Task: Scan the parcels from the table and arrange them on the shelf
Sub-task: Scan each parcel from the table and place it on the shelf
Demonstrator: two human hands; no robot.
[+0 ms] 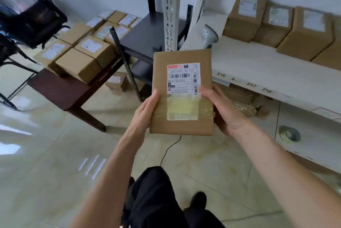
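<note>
A flat brown parcel (162, 80) with a white barcode label and yellowish tape is held up in front of me, label facing me. My left hand (145, 111) grips its left edge and my right hand (224, 109) grips its right edge. Behind it a white barcode scanner (209, 35) stands on the white shelf (258, 67), which carries number tags along its front. Three brown boxes (276, 24) line the back of the shelf at the right. Several more labelled parcels (83, 50) lie on the dark brown table (59, 89) at the left.
A dark metal rack (147, 35) stands between table and shelf, with a small box (118, 82) on the floor under it. A black chair (27, 19) is at the far left. A tape roll (289, 133) lies on the lower shelf. A black cable (169, 148) runs across the floor.
</note>
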